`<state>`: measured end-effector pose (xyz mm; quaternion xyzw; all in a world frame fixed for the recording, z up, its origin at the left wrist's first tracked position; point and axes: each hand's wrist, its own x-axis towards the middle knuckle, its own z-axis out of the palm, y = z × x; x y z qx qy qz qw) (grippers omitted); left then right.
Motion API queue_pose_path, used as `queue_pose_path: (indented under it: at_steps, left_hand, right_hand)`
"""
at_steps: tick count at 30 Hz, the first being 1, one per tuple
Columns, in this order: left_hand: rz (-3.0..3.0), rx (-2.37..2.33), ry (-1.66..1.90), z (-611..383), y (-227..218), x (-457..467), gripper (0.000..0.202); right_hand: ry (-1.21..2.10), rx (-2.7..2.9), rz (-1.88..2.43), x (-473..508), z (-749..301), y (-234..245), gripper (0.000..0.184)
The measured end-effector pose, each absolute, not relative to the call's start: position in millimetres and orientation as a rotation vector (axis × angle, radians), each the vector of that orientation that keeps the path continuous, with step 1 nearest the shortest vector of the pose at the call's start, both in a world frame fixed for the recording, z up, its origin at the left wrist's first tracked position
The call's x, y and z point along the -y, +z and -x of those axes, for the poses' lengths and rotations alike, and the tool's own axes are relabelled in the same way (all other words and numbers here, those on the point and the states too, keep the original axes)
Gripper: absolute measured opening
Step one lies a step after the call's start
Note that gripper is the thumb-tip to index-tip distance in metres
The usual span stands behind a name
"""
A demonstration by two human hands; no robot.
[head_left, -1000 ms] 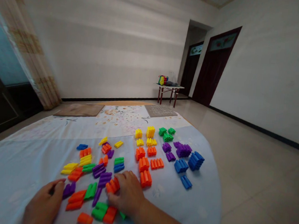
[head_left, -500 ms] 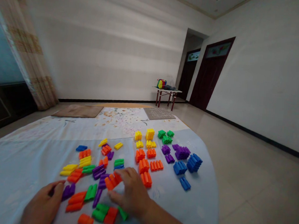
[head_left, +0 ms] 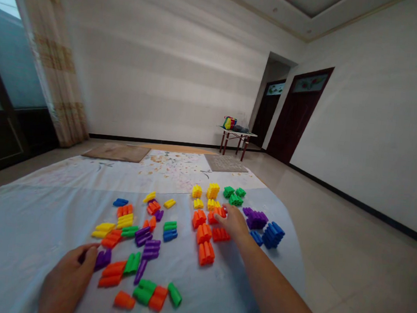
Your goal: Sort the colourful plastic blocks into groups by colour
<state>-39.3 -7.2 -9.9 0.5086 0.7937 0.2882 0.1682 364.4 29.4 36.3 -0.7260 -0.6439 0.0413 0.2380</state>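
My right hand (head_left: 231, 220) reaches over the colour-grouped blocks. Its thumb and fingers are closed on an orange ribbed plastic block (head_left: 220, 211), at the upper right of the orange group and partly covering it. Left of that stand stacked orange blocks (head_left: 204, 233), and behind are yellow blocks (head_left: 213, 191). My left hand (head_left: 70, 276) rests low on the left, thumb and forefinger pinched at the left edge of a purple block (head_left: 103, 259). Beside it lie orange blocks (head_left: 112, 274) and a green block (head_left: 132, 264).
Mixed-colour blocks (head_left: 151, 250) spread over the left half of the cloth-covered table (head_left: 33, 238). Green blocks (head_left: 234, 196), purple blocks (head_left: 257, 219) and blue blocks (head_left: 273, 235) form groups on the right. Two mats (head_left: 119, 152) lie at the far edge. A small table (head_left: 238, 132) stands by the wall.
My right hand has carried the orange block from the mixed pieces to the right and away from me, onto the orange group. My left hand stays by the purple block. The view has tilted up slightly.
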Motion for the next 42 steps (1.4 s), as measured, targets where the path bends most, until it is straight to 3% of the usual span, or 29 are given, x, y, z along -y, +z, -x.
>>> queue_pose_path:
  at_steps: [12,17,23,29,42]
  left_hand:
    - [-1.468,-2.287,0.83,40,-13,5,0.048]
    - [-1.492,-2.304,0.883,32,-9,10,0.046]
    - [-1.519,-2.291,0.932,26,-4,16,0.043]
    - [-1.501,-2.28,0.973,24,-4,18,0.042]
    - [-1.518,-2.267,0.978,25,-5,18,0.04]
  right_hand:
    - [0.003,1.829,2.077,-36,-355,30,0.047]
    - [-0.054,1.822,1.746,-20,-345,43,0.041]
    - [0.387,2.241,1.258,44,-280,59,0.037]
    - [0.551,2.646,1.461,78,-247,51,0.06]
    - [0.551,2.495,1.39,44,-216,34,0.035]
